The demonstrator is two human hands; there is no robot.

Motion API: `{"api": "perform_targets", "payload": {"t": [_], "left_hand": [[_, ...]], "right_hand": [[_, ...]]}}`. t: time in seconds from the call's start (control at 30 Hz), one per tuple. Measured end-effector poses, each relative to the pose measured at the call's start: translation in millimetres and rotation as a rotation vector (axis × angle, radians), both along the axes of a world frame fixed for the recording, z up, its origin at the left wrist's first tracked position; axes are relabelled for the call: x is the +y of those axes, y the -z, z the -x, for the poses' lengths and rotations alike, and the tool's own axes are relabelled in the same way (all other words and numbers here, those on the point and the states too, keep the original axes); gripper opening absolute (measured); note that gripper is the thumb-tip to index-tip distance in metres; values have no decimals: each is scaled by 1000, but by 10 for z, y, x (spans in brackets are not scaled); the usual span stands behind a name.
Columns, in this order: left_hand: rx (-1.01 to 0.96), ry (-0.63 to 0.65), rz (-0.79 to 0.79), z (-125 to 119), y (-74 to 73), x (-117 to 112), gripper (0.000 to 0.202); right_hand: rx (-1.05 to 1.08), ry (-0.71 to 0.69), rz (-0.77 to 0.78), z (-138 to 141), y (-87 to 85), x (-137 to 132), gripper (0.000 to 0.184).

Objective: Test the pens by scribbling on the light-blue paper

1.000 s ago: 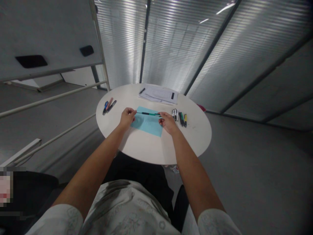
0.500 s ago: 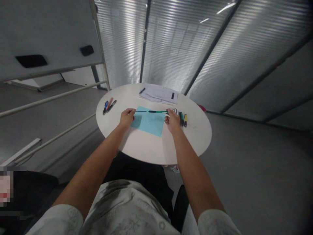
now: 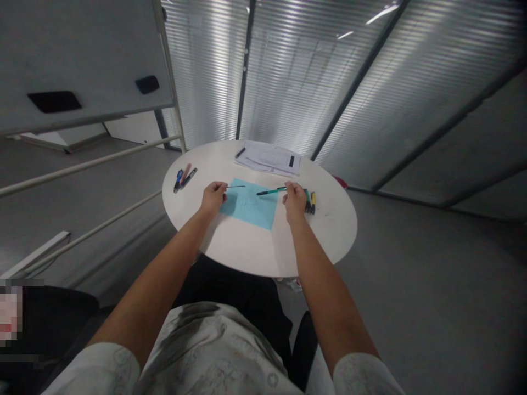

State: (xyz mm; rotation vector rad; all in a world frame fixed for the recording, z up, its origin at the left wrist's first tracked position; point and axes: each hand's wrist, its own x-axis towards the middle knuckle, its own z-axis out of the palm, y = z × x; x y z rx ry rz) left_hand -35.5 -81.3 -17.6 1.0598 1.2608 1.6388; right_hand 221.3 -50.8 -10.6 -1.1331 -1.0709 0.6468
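Observation:
My left hand [image 3: 213,198] pinches a thin black pen refill [image 3: 235,186] above the far edge of a light blue sheet of paper [image 3: 248,209]. My right hand [image 3: 295,202] holds a green and black pen body [image 3: 269,191], which points left toward the refill. A small gap separates the two pieces. My right hand is next to a group of marker pens [image 3: 308,202] and partly hides them. Both hands are over a round white table [image 3: 255,247].
Several pens [image 3: 184,179] lie at the table's left side. Papers [image 3: 267,157] and a black pen [image 3: 240,152] lie at the far edge. A red object [image 3: 340,181] shows past the right rim. A whiteboard [image 3: 82,49] stands at upper left, and railings run left of the table.
The pen has come apart into two separate pieces, with a gap between them. My right hand has moved right, toward the markers, and now covers more of them.

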Motion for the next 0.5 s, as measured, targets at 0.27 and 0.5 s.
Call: {"api": "perform_targets", "payload": {"t": [0.27, 0.5], "left_hand": [[119, 39, 5, 0, 30, -9, 15], [169, 38, 16, 7, 46, -2, 16]], "right_hand": [[-373, 211, -259, -19, -79, -61, 34], [-302, 287, -196, -97, -86, -26, 38]]}}
